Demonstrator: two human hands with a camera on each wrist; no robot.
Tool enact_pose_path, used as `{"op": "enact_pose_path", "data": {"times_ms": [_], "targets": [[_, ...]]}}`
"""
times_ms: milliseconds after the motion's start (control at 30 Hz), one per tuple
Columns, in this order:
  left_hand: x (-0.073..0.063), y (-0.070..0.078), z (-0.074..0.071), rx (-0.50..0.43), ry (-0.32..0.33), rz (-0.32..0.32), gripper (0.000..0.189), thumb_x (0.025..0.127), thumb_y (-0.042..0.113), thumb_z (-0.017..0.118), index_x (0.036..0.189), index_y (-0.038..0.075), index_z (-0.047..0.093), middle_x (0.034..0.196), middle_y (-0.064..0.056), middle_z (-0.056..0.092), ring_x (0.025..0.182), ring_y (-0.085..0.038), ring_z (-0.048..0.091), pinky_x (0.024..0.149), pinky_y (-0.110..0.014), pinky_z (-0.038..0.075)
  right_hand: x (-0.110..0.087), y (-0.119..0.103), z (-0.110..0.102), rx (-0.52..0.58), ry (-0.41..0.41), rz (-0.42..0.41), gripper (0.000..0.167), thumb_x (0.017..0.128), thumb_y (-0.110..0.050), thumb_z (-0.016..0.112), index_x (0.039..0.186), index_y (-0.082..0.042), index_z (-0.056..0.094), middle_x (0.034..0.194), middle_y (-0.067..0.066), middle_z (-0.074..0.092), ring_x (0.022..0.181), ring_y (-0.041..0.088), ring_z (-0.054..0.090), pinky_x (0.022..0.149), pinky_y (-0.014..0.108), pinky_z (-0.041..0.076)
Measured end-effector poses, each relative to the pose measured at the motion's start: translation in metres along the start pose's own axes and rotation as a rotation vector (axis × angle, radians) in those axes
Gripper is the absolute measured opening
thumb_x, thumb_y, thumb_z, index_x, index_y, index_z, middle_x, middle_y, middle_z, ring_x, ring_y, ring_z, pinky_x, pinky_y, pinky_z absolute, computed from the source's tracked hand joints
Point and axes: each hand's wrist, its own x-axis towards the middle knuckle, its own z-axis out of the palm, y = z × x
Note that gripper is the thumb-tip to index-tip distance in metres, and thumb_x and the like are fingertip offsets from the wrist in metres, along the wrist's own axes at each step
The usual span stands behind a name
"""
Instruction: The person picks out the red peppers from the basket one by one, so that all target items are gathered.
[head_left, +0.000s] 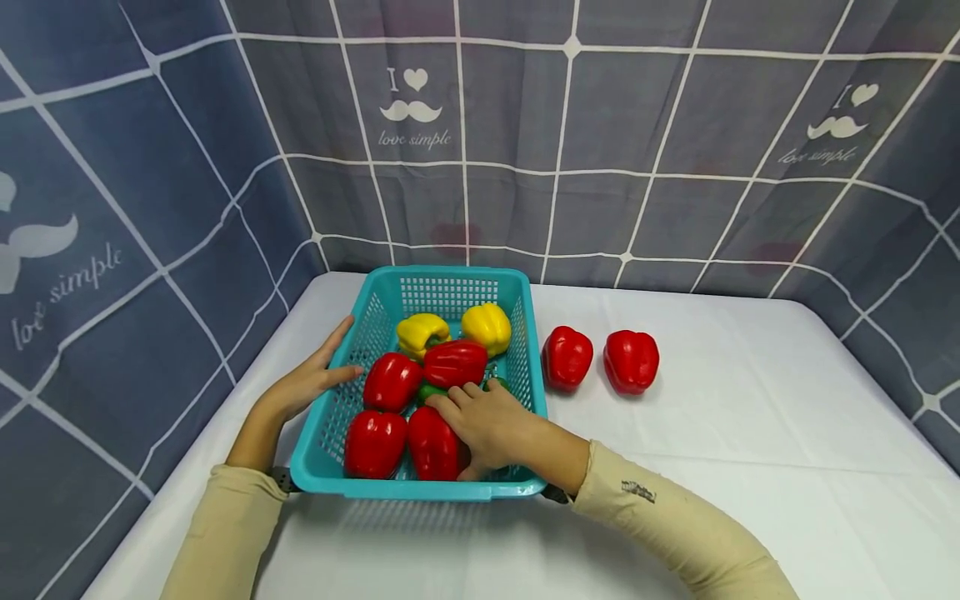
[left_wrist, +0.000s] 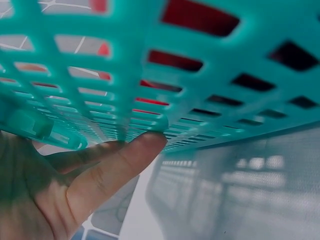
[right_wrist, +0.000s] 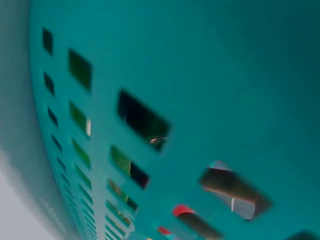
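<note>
A turquoise plastic basket point(head_left: 412, 489) with perforated walls holds several red bell peppers, two yellow ones and some green, partly hidden ones. My right hand point(head_left: 491, 425) reaches over the near right part of the basket and grips a red bell pepper point(head_left: 431, 446), fingers on its far side and thumb on its near side. Beside that pepper sits another red bell pepper point(head_left: 375, 444). My left hand point(head_left: 311, 385) rests at the left rim with its fingers extended. In the left wrist view, a straight digit touches the wall point(left_wrist: 190, 112). The right wrist view shows mostly basket wall point(right_wrist: 200, 100), with the right hand's grip hidden.
Two red bell peppers, a nearer one point(head_left: 567, 358) and a farther one point(head_left: 632, 362), stand on the white tabletop point(head_left: 720, 400) right of the basket. A grey checked curtain point(head_left: 510, 125) surrounds the table at the back and sides.
</note>
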Motion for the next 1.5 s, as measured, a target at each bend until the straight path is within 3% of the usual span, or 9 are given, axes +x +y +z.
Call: {"op": "enact_pose_path", "data": {"times_ms": [233,433,567,733,1033,1500], "targets": [[-0.001,-0.001,0.000,0.002,-0.001,-0.003,0.085,0.090,0.016,0.051,0.146,0.022,-0.012,0.152,-0.015,-0.012,0.135,-0.045,0.005,0.099,-0.065,0.025,0.000,0.002,0.003,0.064,0.034,-0.011,0.099,0.061,-0.066,0.068,0.137,-0.019,0.026,0.125,0.000,0.047,0.115,0.017,0.044,0.088,0.036,0.046],[0.001,-0.002,0.000,0.011,0.007,-0.007,0.085,0.089,0.018,0.052,0.146,0.022,-0.011,0.153,-0.013,-0.012,0.136,-0.043,0.002,0.100,-0.066,0.021,0.000,0.006,0.003,0.144,0.114,-0.050,0.092,0.065,-0.056,0.072,0.136,-0.022,0.026,0.127,0.000,0.046,0.116,0.016,0.044,0.091,0.038,0.045],[0.002,-0.002,0.001,0.008,0.007,-0.009,0.085,0.089,0.018,0.052,0.147,0.022,-0.011,0.153,-0.012,-0.012,0.137,-0.042,0.001,0.100,-0.066,0.020,0.000,0.009,0.003,0.249,0.129,-0.090,0.089,0.066,-0.049,0.076,0.136,-0.023,0.027,0.124,0.003,0.047,0.111,0.017,0.048,0.088,0.035,0.049],[0.002,-0.004,0.001,0.006,0.002,-0.009,0.085,0.090,0.018,0.052,0.146,0.022,-0.011,0.153,-0.012,-0.012,0.136,-0.043,0.003,0.100,-0.065,0.023,0.000,0.011,0.004,0.369,0.106,-0.104,0.097,0.065,-0.040,0.079,0.141,-0.025,0.020,0.125,0.006,0.044,0.110,0.019,0.047,0.082,0.027,0.051],[0.003,-0.004,0.001,-0.003,0.004,-0.003,0.086,0.090,0.018,0.052,0.146,0.021,-0.012,0.153,-0.011,-0.013,0.137,-0.040,0.000,0.102,-0.066,0.017,0.002,0.010,0.006,0.423,0.104,-0.072,0.104,0.064,-0.054,0.075,0.143,-0.021,0.016,0.120,0.004,0.043,0.106,0.015,0.046,0.079,0.022,0.050],[0.004,-0.005,0.002,-0.018,0.002,0.000,0.086,0.089,0.019,0.053,0.146,0.020,-0.012,0.153,-0.013,-0.010,0.136,-0.043,0.006,0.097,-0.063,0.030,-0.001,0.012,0.006,0.520,0.119,-0.065,0.106,0.065,-0.046,0.078,0.144,-0.020,0.013,0.121,0.005,0.040,0.108,0.018,0.049,0.080,0.023,0.051]]}}
